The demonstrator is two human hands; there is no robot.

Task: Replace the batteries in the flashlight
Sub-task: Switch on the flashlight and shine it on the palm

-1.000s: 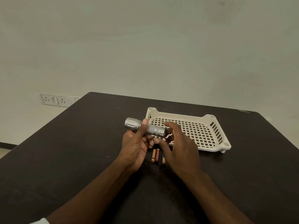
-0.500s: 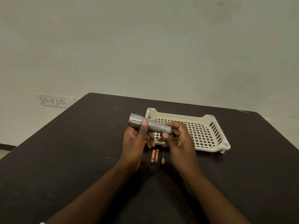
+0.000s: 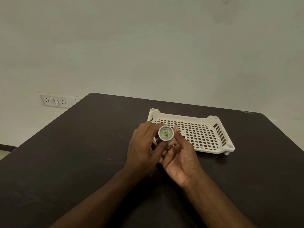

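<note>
Now flashlight (image 3: 166, 133) lens-first toward camera

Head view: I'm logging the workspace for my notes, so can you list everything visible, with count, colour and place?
Flashlight: one, silver, held above the table by both hands, lens facing the camera.
Tray: one, cream, perforated, empty, on the table's far right.
Table: one, dark brown, fills the lower view.
Sockets: one white panel, on the wall at left.
Wall: grey-white, behind the table.
Left hand: fingers around the flashlight.
Right hand: supports it from the right and below.
</note>
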